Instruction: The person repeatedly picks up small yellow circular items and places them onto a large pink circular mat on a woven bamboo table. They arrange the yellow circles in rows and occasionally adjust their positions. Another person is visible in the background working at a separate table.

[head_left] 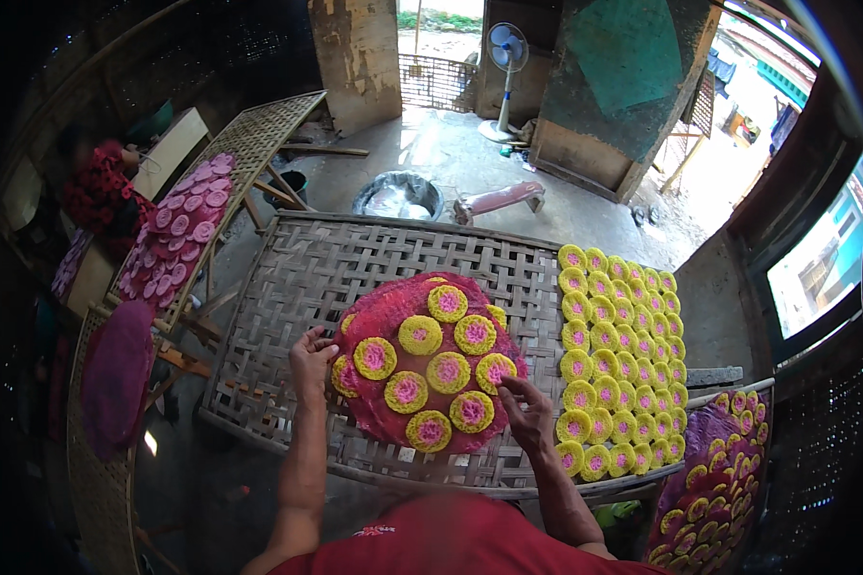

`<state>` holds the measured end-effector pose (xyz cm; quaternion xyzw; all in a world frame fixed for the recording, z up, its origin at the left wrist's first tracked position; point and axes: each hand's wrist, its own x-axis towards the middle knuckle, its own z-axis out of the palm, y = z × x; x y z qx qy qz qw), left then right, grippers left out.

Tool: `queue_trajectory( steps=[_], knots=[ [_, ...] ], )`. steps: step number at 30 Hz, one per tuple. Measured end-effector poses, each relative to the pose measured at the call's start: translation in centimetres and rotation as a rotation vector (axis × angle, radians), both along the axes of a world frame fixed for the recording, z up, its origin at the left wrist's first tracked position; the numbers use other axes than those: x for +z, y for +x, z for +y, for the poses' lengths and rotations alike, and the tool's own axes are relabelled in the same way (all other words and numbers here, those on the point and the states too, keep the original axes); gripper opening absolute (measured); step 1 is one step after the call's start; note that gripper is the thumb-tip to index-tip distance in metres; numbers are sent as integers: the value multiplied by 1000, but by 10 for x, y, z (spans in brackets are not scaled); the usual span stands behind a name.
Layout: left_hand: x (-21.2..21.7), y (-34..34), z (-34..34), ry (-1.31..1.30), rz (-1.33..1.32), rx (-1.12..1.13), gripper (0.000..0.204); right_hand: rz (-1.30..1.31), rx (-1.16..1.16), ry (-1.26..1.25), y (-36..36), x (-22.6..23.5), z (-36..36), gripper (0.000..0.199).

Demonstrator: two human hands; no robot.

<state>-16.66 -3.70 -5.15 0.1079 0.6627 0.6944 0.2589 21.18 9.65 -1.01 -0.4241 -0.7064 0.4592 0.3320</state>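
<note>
On the woven bamboo rack lies a roundish red mesh cloth, bearing several round yellow crackers with pink centres. My left hand is at the cloth's left edge, its fingers bent and pinching that edge beside a partly hidden cracker. At the right edge, the fingers of my right hand are closed on the rim of a yellow-and-pink cracker, which still lies against the cloth. Matching crackers stand in close rows on the rack's right part.
The bamboo rack reaches under both hands. Another cracker-covered cloth hangs at lower right. Pink discs cover a slanted rack at left, near a seated person. Beyond are a metal basin, a low pink bench and a standing fan.
</note>
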Motion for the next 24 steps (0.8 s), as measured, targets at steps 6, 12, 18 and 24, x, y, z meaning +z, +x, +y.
queue_trajectory(
  steps=[6,12,18,24],
  knots=[
    [-11,-12,22,-128,49,-223,54,-355,-206,398,-45,-18,57,34],
    [-14,2,15,-244,173,-138,50,-468,-180,410,-55,-34,92,35],
    [-10,29,12,-272,340,-27,52,-584,-4,457,-108,-38,157,29],
    [-11,46,-5,-322,285,28,52,-785,-56,242,-133,-29,166,28]
  ],
)
